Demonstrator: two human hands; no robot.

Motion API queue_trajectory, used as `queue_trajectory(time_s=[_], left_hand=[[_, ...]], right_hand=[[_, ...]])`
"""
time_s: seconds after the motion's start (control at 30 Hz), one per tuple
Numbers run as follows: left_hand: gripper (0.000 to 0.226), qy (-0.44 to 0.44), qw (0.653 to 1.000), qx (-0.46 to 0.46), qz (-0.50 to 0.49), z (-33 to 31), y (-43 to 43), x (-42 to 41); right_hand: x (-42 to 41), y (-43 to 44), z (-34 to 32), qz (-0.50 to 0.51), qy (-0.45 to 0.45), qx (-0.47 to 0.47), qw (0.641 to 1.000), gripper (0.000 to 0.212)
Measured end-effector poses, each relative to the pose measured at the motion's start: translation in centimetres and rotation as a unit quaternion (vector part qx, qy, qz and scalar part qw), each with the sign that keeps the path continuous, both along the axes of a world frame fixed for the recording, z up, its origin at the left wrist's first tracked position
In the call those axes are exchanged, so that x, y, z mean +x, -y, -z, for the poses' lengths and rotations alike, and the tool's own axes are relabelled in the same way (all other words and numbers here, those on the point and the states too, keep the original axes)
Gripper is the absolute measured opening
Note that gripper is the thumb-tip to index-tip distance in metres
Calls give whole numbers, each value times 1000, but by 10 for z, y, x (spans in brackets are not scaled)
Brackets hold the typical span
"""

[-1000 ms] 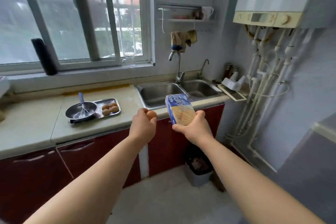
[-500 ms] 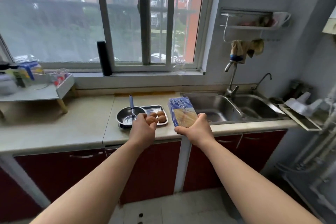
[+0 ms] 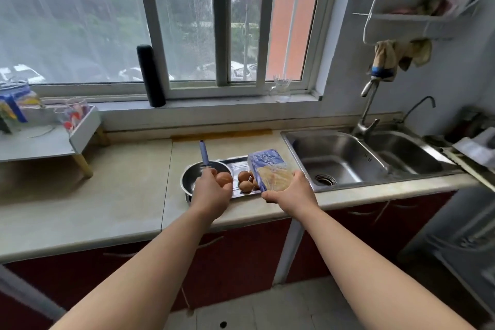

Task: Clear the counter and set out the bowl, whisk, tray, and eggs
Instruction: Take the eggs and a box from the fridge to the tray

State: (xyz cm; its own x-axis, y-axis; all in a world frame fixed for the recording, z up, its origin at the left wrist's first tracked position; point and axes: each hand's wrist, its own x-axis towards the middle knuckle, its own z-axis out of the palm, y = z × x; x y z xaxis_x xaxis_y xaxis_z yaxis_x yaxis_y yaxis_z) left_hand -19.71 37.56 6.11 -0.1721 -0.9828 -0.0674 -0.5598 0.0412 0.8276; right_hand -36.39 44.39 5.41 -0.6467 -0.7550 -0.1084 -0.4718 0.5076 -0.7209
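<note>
L hand [image 3: 211, 191] cups egg [image 3: 224, 177] over bowl [image 3: 191, 178], prob. bound for tray [image 3: 235, 165] w/ other eggs [image 3: 245, 181]. R hand [image 3: 290, 191] grips packet [image 3: 269, 170] upright, near sink [image 3: 334, 158].

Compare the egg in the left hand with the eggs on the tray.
The held egg is gripped by the left hand; the tray eggs lie untouched on the steel tray. The held egg is alone; the tray eggs cluster, partly hidden by the blue packet. All are brown.
</note>
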Motion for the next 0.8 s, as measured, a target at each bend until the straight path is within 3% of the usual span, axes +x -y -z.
queue_trajectory(time_s=[0.57, 0.8], left_hand=[[41, 2, 997, 61, -49, 63, 160, -107], [48, 81, 993, 78, -35, 105, 221, -144]], right_hand=[[-116, 192, 61, -77, -15, 79, 994, 85], [-146, 256, 105, -122, -16, 115, 986, 89]])
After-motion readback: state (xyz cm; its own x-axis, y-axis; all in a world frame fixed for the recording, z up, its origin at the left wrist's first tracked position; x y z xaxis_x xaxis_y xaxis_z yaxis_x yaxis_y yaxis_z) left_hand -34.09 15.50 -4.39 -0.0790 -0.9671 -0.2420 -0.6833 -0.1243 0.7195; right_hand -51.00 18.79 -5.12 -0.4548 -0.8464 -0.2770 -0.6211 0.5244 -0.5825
